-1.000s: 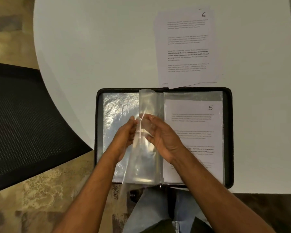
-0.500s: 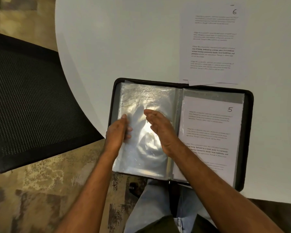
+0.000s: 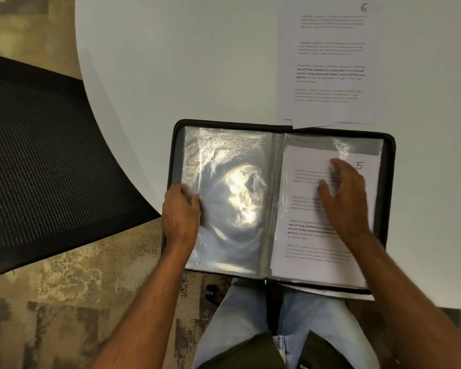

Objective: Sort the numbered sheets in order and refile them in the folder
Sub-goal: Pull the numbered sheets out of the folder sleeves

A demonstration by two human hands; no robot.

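- The folder, black with a zip edge, is lying open at the near edge of the white table, with its near edge overhanging the person's lap.
- The left page is showing an empty clear sleeve, which is reflecting a bright glare patch.
- The left hand is gripping the outer left edge of that sleeve and the folder cover; the thumb is lying on top of the plastic and the fingers are curling around the edge.
- The right page is holding the sheet numbered 5 inside a clear sleeve, with the handwritten number sitting at the upper right corner.
- The right hand is resting flat on the sheet numbered 5, just left of the number; the fingers are lying straight and slightly spread, gripping nothing.
- The sheet numbered 6 is lying on the table just beyond the far right edge of the folder, topping a small stack of loose sheets whose corners are showing at its near edge.
- A black mesh chair is standing to the left of the table over patterned carpet.
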